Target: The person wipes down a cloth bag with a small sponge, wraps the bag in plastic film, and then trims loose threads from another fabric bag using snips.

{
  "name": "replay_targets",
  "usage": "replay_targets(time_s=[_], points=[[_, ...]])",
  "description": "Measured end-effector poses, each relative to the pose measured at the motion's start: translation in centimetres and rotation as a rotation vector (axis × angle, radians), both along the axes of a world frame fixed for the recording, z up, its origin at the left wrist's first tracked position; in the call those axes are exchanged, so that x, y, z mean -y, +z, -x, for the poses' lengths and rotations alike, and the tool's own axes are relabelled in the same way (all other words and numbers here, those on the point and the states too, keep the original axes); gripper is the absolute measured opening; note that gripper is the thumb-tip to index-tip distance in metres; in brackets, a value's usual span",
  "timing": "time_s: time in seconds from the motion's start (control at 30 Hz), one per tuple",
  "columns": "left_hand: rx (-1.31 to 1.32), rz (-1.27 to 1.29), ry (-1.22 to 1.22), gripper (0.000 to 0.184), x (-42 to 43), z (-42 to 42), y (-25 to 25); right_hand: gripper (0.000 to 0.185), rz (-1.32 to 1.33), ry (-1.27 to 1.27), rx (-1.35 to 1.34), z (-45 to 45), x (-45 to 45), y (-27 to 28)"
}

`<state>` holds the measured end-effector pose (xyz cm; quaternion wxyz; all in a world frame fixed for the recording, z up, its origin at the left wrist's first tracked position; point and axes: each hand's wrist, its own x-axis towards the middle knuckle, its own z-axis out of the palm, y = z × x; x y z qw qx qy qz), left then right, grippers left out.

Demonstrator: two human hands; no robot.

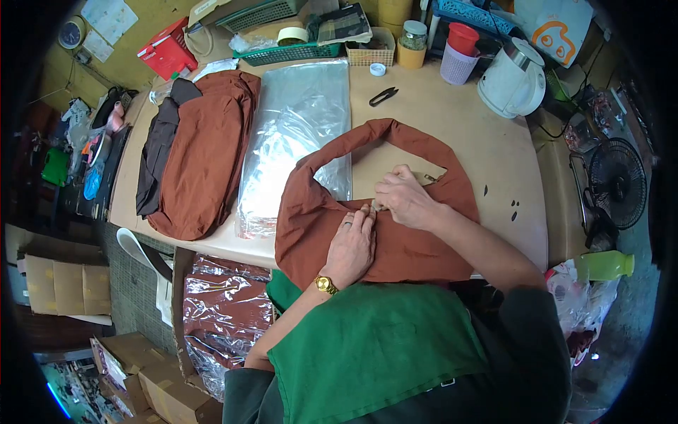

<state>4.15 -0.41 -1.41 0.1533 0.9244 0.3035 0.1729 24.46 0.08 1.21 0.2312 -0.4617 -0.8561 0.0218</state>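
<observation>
A rust-brown shoulder bag (424, 254) lies on the table in front of me, its wide strap looping away from me. My left hand (352, 244) rests on the bag's upper edge with its fingers pressed together on the fabric. Close beside those fingertips, my right hand (404, 198) is closed in a pinch at the same edge. A small pale bit shows between the two hands, too small to name. On the inner right side of the strap opening, a small label or zip end (429, 178) is visible.
Left of the bag lie clear plastic sleeves (293, 134) and a pile of rust-brown bags (205, 155). Black thread snips (383, 96) and a white kettle (514, 78) are farther back. By my left side stands a carton (180, 311) holding plastic-wrapped brown bags.
</observation>
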Motion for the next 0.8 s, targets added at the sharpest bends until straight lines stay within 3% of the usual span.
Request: replay_targets(time_s=[0.23, 0.3, 0.33, 0.4, 0.53, 0.77, 0.8], points=[[0.024, 0.018, -0.021, 0.043, -0.2, 0.1, 1.8, 0.01, 0.22, -0.214, 0.237, -1.6, 0.8, 2.5], [0.05, 0.103, 0.014, 0.035, -0.9, 0.2, 5.3, 0.008, 0.154, -0.275, -0.081, 0.3, 1.6, -0.6], [0.049, 0.099, 0.017, 0.035, -1.6, 0.4, 6.3, 0.008, 0.151, -0.272, -0.083, 0.6, 2.0, -1.1], [0.092, -0.258, 0.282, 0.023, -3.4, 0.8, 7.8, 0.008, 0.127, -0.324, -0.243, 0.7, 3.0, -1.7], [-0.083, -0.337, 0.47, 0.019, -7.5, 0.7, 5.6, 0.008, 0.116, -0.335, -0.245, 0.7, 3.7, -1.7], [-0.112, 0.073, 0.511, 0.018, -9.7, 0.6, 5.4, 0.008, 0.121, -0.343, -0.216, 0.6, 4.5, -1.4], [0.061, 0.072, 0.444, 0.022, -9.5, 0.6, 5.0, 0.007, 0.131, -0.341, -0.21, 0.5, 4.8, -1.5]])
